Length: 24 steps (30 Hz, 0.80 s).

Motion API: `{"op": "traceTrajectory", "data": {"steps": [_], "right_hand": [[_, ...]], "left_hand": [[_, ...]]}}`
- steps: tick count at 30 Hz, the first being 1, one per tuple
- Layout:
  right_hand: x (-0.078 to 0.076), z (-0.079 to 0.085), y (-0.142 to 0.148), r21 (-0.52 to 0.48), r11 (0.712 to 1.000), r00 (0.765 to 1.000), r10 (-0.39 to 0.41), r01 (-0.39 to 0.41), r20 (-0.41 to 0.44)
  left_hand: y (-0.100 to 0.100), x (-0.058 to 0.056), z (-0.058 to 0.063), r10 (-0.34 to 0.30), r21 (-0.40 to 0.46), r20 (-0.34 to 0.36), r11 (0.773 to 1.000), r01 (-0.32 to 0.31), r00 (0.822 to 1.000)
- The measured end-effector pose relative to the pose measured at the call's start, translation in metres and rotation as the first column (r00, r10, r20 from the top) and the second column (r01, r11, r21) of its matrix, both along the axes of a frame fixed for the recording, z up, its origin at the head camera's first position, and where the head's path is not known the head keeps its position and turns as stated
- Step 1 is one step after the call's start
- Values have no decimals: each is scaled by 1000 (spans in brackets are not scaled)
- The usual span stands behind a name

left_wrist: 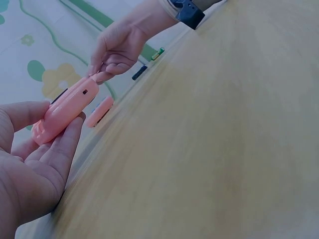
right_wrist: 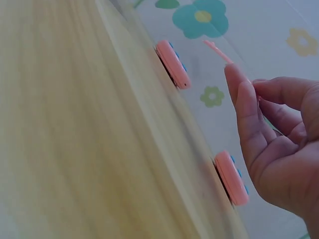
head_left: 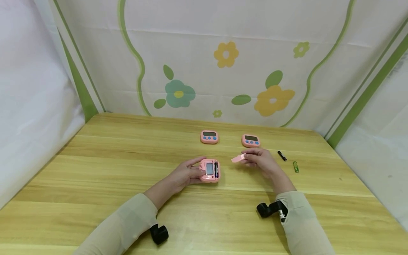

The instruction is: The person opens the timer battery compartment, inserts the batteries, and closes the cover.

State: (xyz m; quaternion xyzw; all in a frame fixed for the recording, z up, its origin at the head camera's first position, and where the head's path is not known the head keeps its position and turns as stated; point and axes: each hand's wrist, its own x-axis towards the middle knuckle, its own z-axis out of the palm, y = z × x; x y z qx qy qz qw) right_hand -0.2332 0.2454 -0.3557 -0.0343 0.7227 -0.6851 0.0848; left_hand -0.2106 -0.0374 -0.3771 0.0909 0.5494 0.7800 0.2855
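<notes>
My left hand grips a pink digital timer by its left side, back facing up. In its opened back a dark battery lies in the slot along the right. The left wrist view shows the timer edge-on between thumb and fingers. To the right, my right hand pinches a thin pink battery cover between thumb and fingertips, apart from the timer. In the right wrist view the cover sticks out past the fingertips, seen nearly edge-on.
Two more pink timers with blue buttons, one timer at the back middle and another timer beyond my right hand, lie on the wooden table. Right of that hand lie a black battery and a green battery. A flowered cloth hangs behind.
</notes>
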Motion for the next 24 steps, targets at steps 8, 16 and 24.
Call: {"op": "traceTrajectory", "data": {"steps": [8,16,24], "right_hand": [[6,4,-26,24,996,995,91,-90,-31],[13,6,-49,69,987,987,148,-143,-66],[17,3,-64,60,991,990,125,-121,-67]], "left_hand": [[-1,0,0,-2,-1,-10,1000,2,1000],[-2,-2,-1,-4,-6,-18,1000,4,1000],[-3,-1,0,-8,-11,-31,1000,8,999]]}}
